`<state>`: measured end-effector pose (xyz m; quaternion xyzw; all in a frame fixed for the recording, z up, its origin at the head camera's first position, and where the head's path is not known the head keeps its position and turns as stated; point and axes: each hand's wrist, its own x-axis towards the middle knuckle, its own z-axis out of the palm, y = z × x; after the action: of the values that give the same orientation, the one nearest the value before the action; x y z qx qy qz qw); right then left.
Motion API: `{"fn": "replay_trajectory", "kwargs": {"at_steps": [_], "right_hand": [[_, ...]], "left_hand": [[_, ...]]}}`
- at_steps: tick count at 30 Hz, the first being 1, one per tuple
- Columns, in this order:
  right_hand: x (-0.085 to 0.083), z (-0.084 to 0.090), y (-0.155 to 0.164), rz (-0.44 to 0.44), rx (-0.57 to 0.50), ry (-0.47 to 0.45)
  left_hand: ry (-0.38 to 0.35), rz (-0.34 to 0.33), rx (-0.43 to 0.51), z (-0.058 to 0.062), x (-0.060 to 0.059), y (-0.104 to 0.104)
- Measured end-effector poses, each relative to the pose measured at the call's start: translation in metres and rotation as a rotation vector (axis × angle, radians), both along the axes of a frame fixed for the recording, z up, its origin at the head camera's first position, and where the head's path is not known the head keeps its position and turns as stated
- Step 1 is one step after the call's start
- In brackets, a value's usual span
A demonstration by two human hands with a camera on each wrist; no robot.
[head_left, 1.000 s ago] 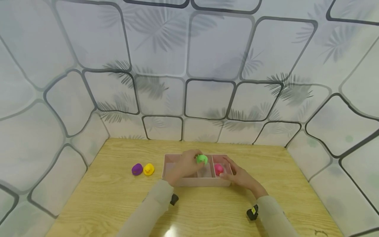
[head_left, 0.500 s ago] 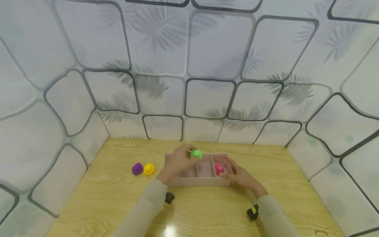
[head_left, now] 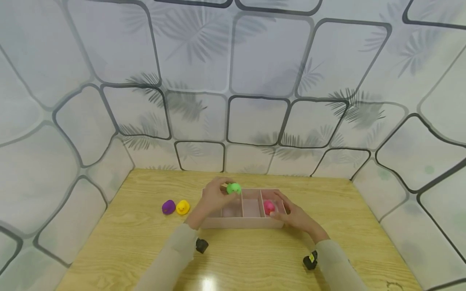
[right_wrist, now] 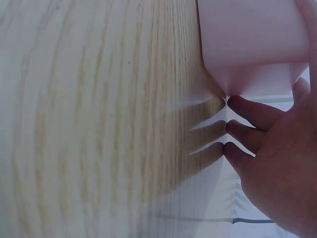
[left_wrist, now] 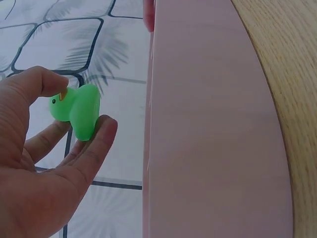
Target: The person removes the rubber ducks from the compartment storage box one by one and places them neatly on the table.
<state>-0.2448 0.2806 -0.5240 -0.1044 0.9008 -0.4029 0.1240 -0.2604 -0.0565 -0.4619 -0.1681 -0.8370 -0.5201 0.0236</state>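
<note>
My left hand [head_left: 214,197] pinches a green rubber duck [head_left: 234,188] between thumb and fingers, above the back of a pink divided box [head_left: 242,223]. In the left wrist view the green duck [left_wrist: 85,111] lies sideways, its orange beak near a fingertip. My right hand [head_left: 293,214] holds the right end of the box, thumb over the front rim and index finger by the back corner. In the right wrist view, other fingertips [right_wrist: 240,104] reach down to the table beside the box wall [right_wrist: 252,34]. A pink duck [head_left: 269,207] sits in the rightmost compartment.
A purple duck [head_left: 168,207] and a yellow duck [head_left: 183,207] stand side by side on the wooden table [head_left: 251,258], left of the box. A patterned wall [head_left: 255,121] rises behind the table's back edge and along its sides.
My left hand has lifted the green duck out of the middle of the box and carried it left. The right hand and the box have stayed in place.
</note>
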Motion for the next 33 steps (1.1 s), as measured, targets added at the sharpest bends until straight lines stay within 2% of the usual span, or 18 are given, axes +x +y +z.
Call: {"fn": "replay_trajectory", "kwargs": {"at_steps": [8,17,25,33], "right_hand": [[-0.001,0.0,0.001,0.003,0.006,-0.013],[-0.002,-0.001,0.0,-0.011,0.035,0.003],[-0.002,-0.001,0.0,-0.014,0.046,-0.002],[-0.001,0.001,0.001,0.004,0.039,0.009]], "left_hand": [[0.019,0.034,0.049,-0.002,0.0,-0.012],[-0.016,0.045,0.104,-0.007,-0.001,-0.023],[0.016,0.051,0.093,-0.009,-0.001,-0.034],[0.038,0.055,0.127,-0.012,-0.001,-0.047]]}}
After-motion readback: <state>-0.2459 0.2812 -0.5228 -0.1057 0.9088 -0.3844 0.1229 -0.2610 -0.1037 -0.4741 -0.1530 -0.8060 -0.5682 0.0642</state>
